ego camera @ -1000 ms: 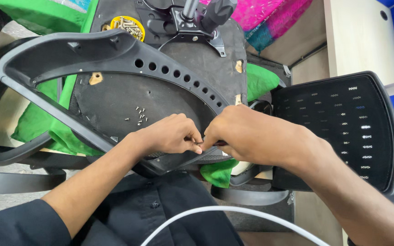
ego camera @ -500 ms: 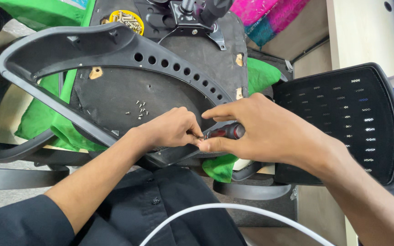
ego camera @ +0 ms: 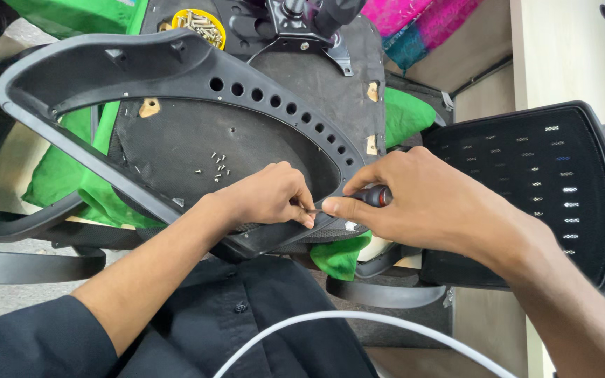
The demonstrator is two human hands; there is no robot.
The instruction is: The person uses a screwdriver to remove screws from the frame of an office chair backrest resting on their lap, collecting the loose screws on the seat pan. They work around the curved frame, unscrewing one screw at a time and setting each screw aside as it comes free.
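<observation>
Your right hand slid the screwdriver rightward, still gripping it; left hand pinches near its tip. Yellow dish holds screws.

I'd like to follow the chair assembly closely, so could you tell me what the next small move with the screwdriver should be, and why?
Probably turn the screwdriver while pressing it inward. The right hand grips its handle, and the left hand pinches at its tip against the grey armrest frame, seemingly steadying a screw, though the screw itself is hidden.
</observation>
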